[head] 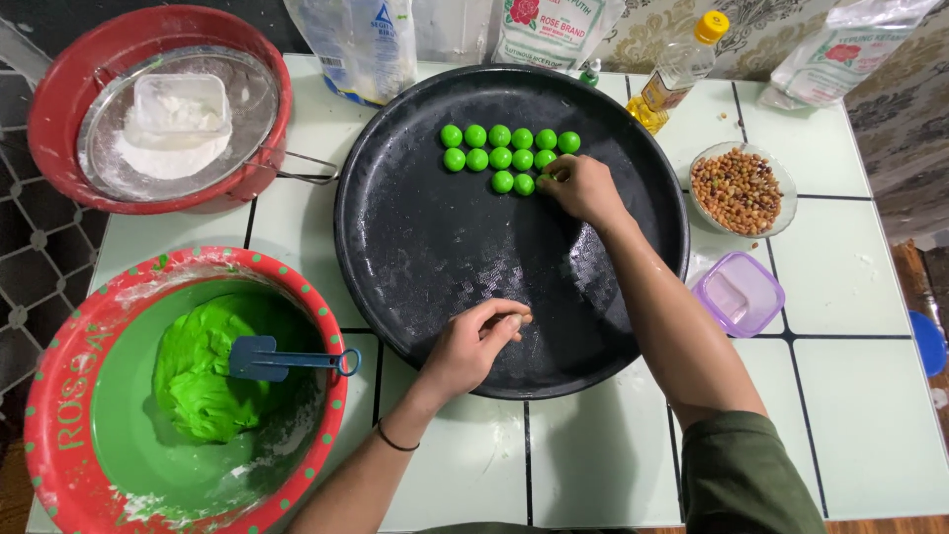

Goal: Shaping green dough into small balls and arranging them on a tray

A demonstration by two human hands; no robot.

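Observation:
A big round black tray (425,257) lies on the white tiled table. Several small green dough balls (500,156) sit in rows at its far side. My right hand (581,188) rests at the right end of the nearest row, fingertips touching a green ball there. My left hand (476,346) hovers over the tray's near rim, fingers pinched on a small brownish piece (524,319). A red bowl (59,415) at the near left holds bright green dough (203,371) and a blue scraper (272,359).
A red basin (59,79) with a metal sieve, flour and a white tub stands far left. Flour bags line the back edge beside an oil bottle (677,69). Right of the tray are a glass bowl of peanuts (737,188) and a purple-lidded box (738,294).

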